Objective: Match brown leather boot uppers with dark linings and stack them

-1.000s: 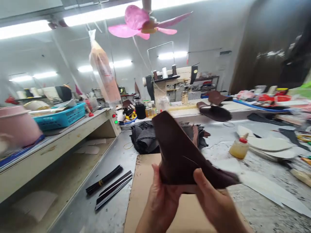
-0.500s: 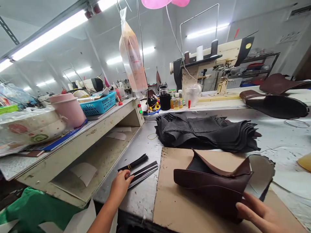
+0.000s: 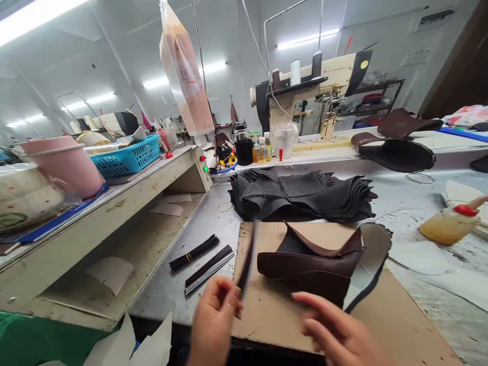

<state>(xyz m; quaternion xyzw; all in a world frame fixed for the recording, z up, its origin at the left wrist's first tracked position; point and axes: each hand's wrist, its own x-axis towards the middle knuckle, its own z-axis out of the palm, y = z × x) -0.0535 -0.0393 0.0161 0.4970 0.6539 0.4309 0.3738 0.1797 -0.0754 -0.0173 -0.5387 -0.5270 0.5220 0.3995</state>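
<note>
Pinched in my left hand (image 3: 217,315) is a thin dark strip (image 3: 248,262), raised upright and blurred over the left edge of the cardboard sheet (image 3: 267,315). My right hand (image 3: 335,325) holds nothing; its fingers are apart, just in front of a dark brown leather shoe upper (image 3: 308,272). That upper lies on the cardboard, its pale lining showing at the right end. Left of the cardboard are a stack of black and white-edged strips (image 3: 209,269) and a bundle of black strips (image 3: 194,251) tied with a yellow band.
Behind the cardboard lies a pile of black leather pieces (image 3: 301,195). A sewing machine (image 3: 305,91) stands beyond. At right sits a glue bottle (image 3: 450,223) with a red collar. A raised shelf (image 3: 152,195) on the left carries a blue basket (image 3: 129,155) and a pink container (image 3: 63,165).
My left hand has lifted a strip off the stack and brought it right. My right hand has let go of the shoe upper and moved left. The view has shifted right.
</note>
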